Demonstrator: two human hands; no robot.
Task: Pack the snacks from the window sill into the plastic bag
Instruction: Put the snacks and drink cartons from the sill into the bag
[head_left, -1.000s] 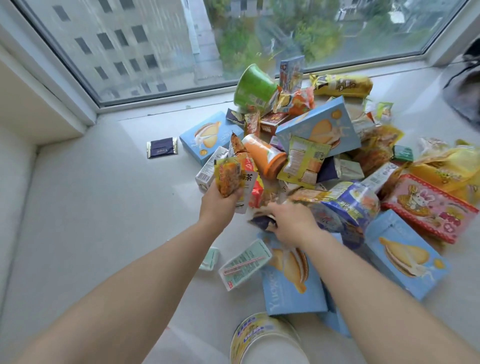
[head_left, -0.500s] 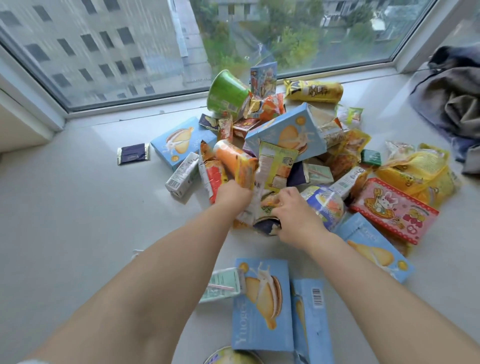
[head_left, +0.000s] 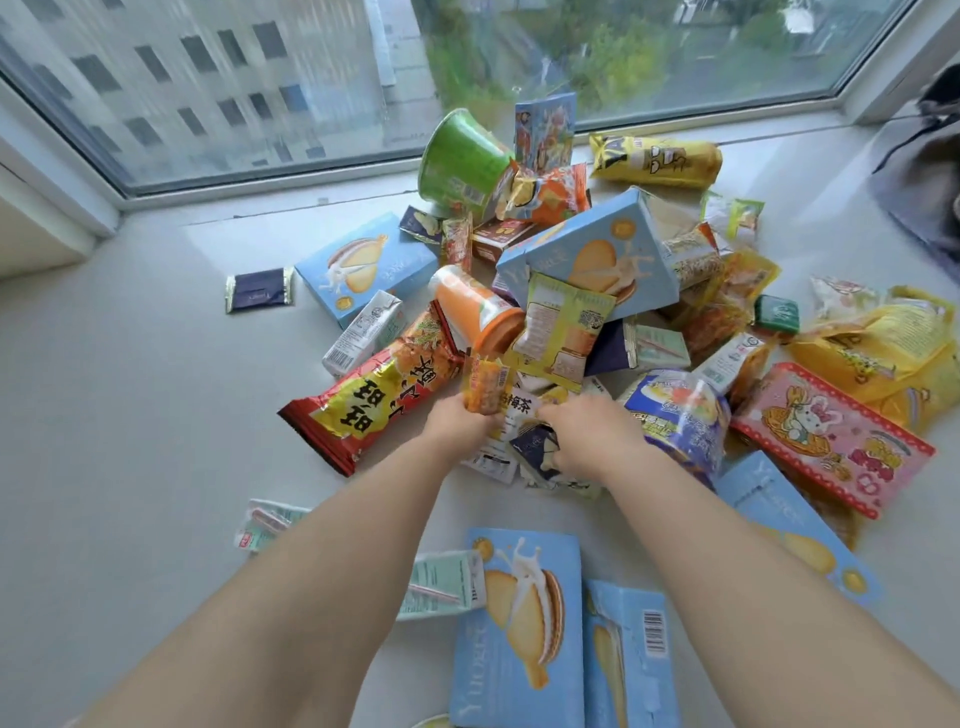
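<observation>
Since a moment ago both of my hands have pushed deeper into the near edge of the snack heap (head_left: 597, 291), and a long red and yellow packet (head_left: 371, 402) now lies exposed to the left of my wrist where it was tucked under other things. My left hand (head_left: 460, 423) is curled round a small orange sachet (head_left: 485, 387) and seems to hold a white tea packet (head_left: 511, 415) along with it. My right hand (head_left: 587, 434) is bent down over a dark blue sachet (head_left: 535, 447) and the loose wrappers beneath; its fingertips are buried, so I cannot tell whether it is actually pinching anything. The snacks are all on the white window sill (head_left: 130, 415): a green cup (head_left: 460, 163) and a yellow bag (head_left: 654, 161) at the back by the glass, blue biscuit boxes (head_left: 519, 623) nearest me, a pink rabbit packet (head_left: 831, 441) to the right. I see no plastic bag anywhere in view, so nothing looks packed from here. To do this gather well, I think I should close both hands firmly on the small flat sachets before lifting, since they are slippery and stacked loosely, and lift straight up so the orange tube (head_left: 475, 312) and leaning box (head_left: 592, 254) above do not slide down. Then I need to find the bag before carrying anything off.
</observation>
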